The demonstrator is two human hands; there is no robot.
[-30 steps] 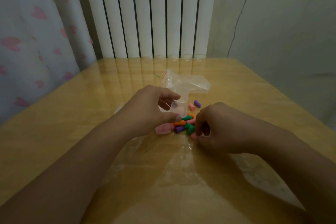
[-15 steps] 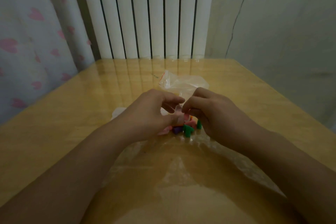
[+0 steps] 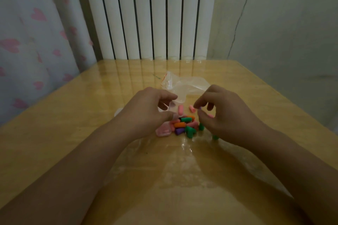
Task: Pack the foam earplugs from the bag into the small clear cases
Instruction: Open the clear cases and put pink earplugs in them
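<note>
Fingertips of our left hand [image 3: 146,113] pinch a small clear case [image 3: 172,107] steady, mouth toward the earplugs [image 3: 186,124], ready for loading. Our right hand [image 3: 225,117] hovers just beside that pile, fingers loosely curled, seemingly empty. Beyond it lies the bag [image 3: 184,86]; a filled case [image 3: 163,130] touches it.

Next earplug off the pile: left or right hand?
Right, probably. The right hand hovers beside the loose earplugs with its fingers curled and apparently free. The left hand is pinching a small clear case, so it's occupied.
</note>
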